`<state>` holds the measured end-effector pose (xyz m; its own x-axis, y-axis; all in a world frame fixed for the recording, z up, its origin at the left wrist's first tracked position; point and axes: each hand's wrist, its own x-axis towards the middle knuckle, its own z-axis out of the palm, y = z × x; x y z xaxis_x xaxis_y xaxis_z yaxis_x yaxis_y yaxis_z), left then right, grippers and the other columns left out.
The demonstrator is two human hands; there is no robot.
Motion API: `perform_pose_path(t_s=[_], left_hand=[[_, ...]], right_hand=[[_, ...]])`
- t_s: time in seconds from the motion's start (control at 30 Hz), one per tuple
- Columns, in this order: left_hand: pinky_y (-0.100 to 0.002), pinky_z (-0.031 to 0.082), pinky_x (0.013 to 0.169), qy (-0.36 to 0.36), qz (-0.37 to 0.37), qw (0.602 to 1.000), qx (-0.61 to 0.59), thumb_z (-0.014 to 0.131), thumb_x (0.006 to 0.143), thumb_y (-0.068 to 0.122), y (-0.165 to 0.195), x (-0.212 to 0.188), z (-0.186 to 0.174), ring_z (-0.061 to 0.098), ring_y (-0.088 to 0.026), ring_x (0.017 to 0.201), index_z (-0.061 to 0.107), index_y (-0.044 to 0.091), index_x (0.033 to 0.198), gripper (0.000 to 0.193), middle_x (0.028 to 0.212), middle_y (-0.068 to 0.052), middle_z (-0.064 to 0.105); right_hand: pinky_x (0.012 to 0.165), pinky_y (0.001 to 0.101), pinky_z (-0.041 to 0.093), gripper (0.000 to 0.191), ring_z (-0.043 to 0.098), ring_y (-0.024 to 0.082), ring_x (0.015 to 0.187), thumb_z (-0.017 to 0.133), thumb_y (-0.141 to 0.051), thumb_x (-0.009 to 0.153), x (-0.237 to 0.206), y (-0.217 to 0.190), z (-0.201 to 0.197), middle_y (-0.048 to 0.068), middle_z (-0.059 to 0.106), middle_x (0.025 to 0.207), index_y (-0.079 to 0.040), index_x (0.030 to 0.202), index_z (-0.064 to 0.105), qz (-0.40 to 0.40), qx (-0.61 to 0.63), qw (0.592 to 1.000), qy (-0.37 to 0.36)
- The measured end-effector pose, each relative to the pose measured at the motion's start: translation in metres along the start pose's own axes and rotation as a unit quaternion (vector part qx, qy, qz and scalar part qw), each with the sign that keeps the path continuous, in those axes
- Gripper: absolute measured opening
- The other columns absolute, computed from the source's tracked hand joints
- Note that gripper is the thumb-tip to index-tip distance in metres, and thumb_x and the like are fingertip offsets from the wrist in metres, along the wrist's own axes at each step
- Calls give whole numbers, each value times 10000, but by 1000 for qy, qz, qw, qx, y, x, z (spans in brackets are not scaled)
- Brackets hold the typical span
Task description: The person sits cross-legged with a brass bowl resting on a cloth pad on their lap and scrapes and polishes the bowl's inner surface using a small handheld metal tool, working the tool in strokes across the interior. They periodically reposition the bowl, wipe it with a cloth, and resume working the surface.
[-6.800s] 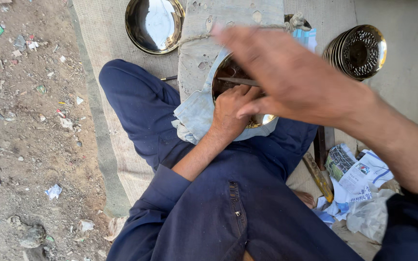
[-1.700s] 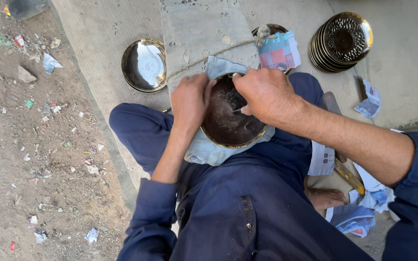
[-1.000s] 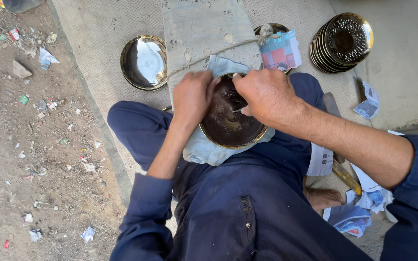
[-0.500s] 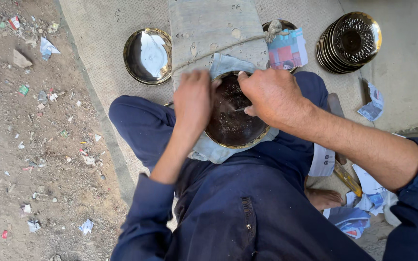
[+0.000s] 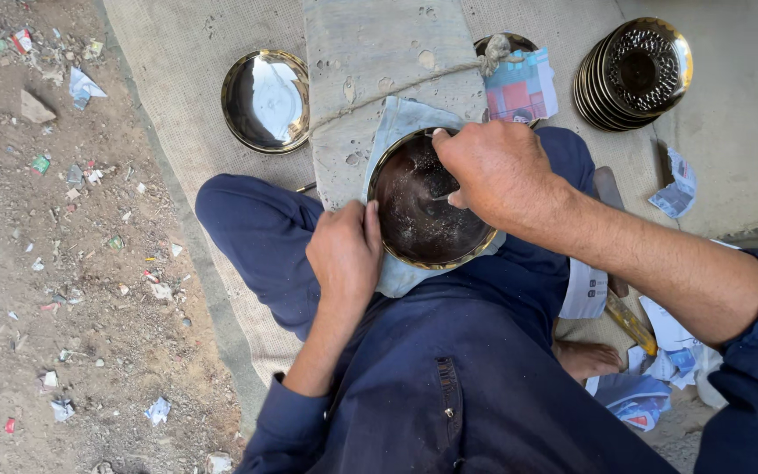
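A round brass plate point(image 5: 414, 230) with a dark, scratched inside lies on a pale blue cloth point(image 5: 399, 118) over my lap. My left hand point(image 5: 344, 254) grips the plate's left rim, fingers curled over the edge. My right hand point(image 5: 497, 171) is over the plate's upper right part, closed on a thin metal tool point(image 5: 442, 197) whose tip touches the plate's inner surface. Most of the tool is hidden by my fingers.
A grey stone block point(image 5: 379, 53) tied with cord stands ahead of my knees on a burlap mat point(image 5: 177, 70). A shiny plate point(image 5: 265, 98) lies left of it. A stack of brass plates point(image 5: 638, 75) and a paper packet point(image 5: 521, 86) lie right. Littered dirt point(image 5: 46, 228) lies left.
My left hand has slid down the plate's rim from the upper left to the lower left. My right hand stays over the plate's upper right with the tool.
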<state>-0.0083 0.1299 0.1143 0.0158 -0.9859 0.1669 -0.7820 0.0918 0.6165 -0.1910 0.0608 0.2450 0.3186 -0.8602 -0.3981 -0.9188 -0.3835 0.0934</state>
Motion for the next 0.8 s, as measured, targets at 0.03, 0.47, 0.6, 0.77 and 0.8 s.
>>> perform_pose_path(t_s=[0.03, 0.47, 0.6, 0.77, 0.8], left_hand=[[-508, 490, 627, -1, 20, 1000, 19, 648, 1009, 247, -1, 7, 0, 613, -394, 758, 595, 44, 791, 302, 761, -160, 640], [-518, 483, 640, 17, 110, 992, -55, 692, 974, 288, -8, 57, 16, 614, -397, 758, 654, 59, 783, 301, 761, -168, 648], [-526, 459, 586, 52, -18, 997, -58, 665, 993, 272, 7, -7, 13, 602, -411, 650, 630, 50, 757, 326, 682, -193, 600], [-523, 442, 558, 46, -81, 993, -71, 650, 1000, 294, 16, -26, 24, 590, -398, 593, 592, 44, 710, 387, 622, -177, 578], [-522, 440, 555, 54, -79, 993, -72, 648, 998, 297, 15, -24, 24, 590, -400, 591, 595, 43, 715, 384, 623, -180, 580]], right_hand=[[660, 463, 611, 728, 755, 359, 822, 913, -353, 693, 1, 0, 0, 180, 734, 811, 0, 1259, 619, 2, -6, 1000, -6], [663, 488, 597, 622, 739, 385, 838, 922, -325, 661, -7, 2, 8, 183, 720, 825, -14, 1129, 657, 20, 36, 998, 57], [654, 500, 590, 668, 733, 403, 812, 929, -309, 627, -15, 9, 14, 197, 717, 828, -19, 1168, 666, 29, 63, 994, 89], [684, 505, 594, 620, 732, 406, 844, 926, -388, 658, -29, 9, 23, 199, 718, 845, -32, 1105, 685, 103, 80, 987, 90], [689, 511, 590, 613, 729, 412, 844, 926, -402, 657, -32, 8, 26, 199, 717, 849, -36, 1088, 689, 116, 93, 984, 103]])
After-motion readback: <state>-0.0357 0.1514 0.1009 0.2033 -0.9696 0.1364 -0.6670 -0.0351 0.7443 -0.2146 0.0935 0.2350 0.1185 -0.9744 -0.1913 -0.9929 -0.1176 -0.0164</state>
